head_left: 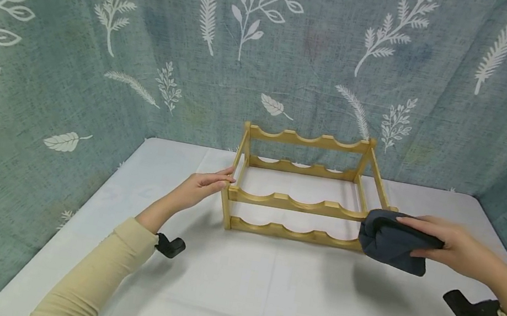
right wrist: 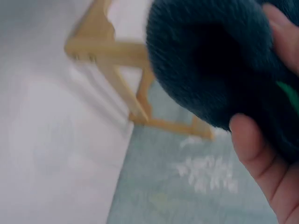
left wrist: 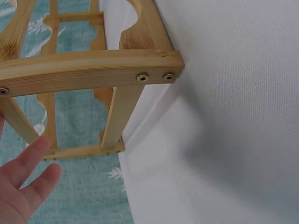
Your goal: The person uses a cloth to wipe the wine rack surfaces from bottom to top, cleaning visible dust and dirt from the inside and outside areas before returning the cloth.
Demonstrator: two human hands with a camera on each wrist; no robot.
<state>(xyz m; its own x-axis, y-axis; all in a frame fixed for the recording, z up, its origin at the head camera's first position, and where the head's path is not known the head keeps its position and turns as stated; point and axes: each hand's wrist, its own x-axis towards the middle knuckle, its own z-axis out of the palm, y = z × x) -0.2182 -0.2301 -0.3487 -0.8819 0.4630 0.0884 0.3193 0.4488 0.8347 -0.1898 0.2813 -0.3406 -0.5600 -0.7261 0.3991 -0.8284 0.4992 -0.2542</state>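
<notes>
A wooden rack with two tiers of scalloped rails stands on the white-covered table. At its left side, my left hand rests with fingers fairly straight near the front upper corner; the left wrist view shows the thumb and a finger apart, by the wood. My right hand grips a dark blue plush cloth between thumb and fingers at the rack's front right corner. In the right wrist view the cloth is thick and fuzzy, curled round a dark hollow. Its exact kind is unclear, and it hides that corner from above.
A green-blue curtain with white leaf prints hangs close behind the rack and along both sides. White cloth covers the tabletop. Each wrist wears a black camera mount.
</notes>
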